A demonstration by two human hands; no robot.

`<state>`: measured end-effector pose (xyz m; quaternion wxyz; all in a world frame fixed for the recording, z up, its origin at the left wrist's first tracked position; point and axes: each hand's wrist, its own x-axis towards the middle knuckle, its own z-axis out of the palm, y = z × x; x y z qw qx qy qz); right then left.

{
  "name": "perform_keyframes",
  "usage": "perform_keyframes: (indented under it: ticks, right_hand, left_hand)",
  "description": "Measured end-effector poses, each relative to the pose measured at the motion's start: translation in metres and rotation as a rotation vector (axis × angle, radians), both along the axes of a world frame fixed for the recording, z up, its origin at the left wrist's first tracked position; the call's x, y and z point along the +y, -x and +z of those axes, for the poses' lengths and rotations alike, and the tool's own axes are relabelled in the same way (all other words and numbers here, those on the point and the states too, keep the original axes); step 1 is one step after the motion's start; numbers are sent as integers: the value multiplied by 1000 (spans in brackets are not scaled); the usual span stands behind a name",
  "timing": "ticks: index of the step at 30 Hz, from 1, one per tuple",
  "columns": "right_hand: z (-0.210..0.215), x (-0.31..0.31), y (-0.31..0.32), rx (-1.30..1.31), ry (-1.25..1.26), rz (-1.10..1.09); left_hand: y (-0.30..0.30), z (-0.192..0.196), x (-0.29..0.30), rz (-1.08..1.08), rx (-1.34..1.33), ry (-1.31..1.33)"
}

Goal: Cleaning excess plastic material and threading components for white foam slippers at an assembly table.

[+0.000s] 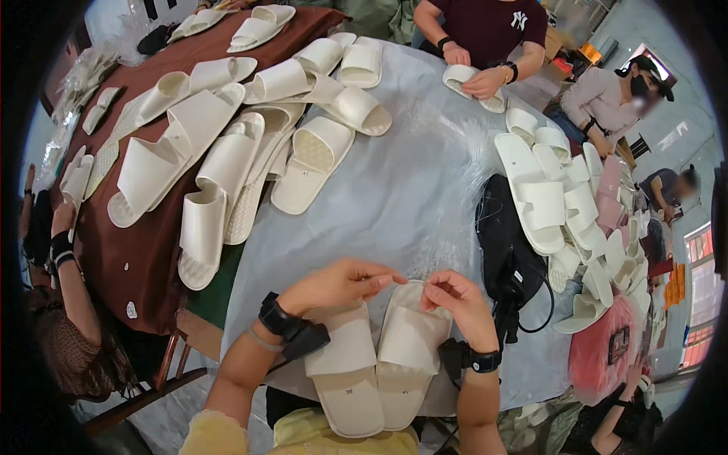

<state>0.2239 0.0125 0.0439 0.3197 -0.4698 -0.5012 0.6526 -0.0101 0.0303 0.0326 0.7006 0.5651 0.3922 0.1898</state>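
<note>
Two cream-white slide slippers lie side by side before me at the near table edge, the left slipper (345, 379) touching the right slipper (406, 356), toes pointing away. My left hand (345, 284) is over the toe end of the left slipper, thumb and forefinger pressed together near the right slipper's toe. Just beside it, my right hand (456, 298) pinches its fingertips above that same toe. Whatever is between the fingertips is too fine to make out. Thin clear strands (447, 243) lie on the table just beyond my hands.
Many white slippers (174, 152) lie on the brown cloth (114, 265) at left; another heap (542, 201) covers the right side. A black bag (504, 235) with a cord rests right of my hands. Across the table, a person's hands (478, 80) hold a slipper. Pink plastic (603, 349) bulges at right.
</note>
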Motion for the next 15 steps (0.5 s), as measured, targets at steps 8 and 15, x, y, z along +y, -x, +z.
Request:
perform_keyframes:
  ticks: [8, 15]
  right_hand:
    - [9, -13, 9, -101, -80, -73]
    - [19, -22, 19, -105, -117, -97]
  left_hand:
    - [-4, 0, -16, 152, -7, -102]
    - [-8, 5, -27, 184, -60, -240]
